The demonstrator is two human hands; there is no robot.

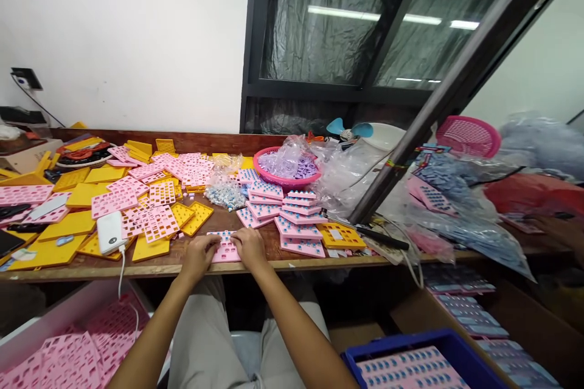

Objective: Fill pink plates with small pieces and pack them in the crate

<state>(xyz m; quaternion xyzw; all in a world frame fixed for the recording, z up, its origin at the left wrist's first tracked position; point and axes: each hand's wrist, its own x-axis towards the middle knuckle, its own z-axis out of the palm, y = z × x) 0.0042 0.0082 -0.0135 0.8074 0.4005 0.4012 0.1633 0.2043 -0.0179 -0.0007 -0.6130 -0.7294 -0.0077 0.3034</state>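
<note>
Left hand (199,253) and right hand (249,247) curled down on pink tray (225,248), pinning it flat between them (long axis left-right) at table (173,267) front edge.

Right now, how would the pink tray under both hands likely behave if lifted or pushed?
The pink tray looks like thin moulded plastic, so probably light and fairly stiff. It lies flat on the bench, so it should slide rather than tip. Its small blue pieces might shake loose. Left hand and right hand rest on it.
</note>
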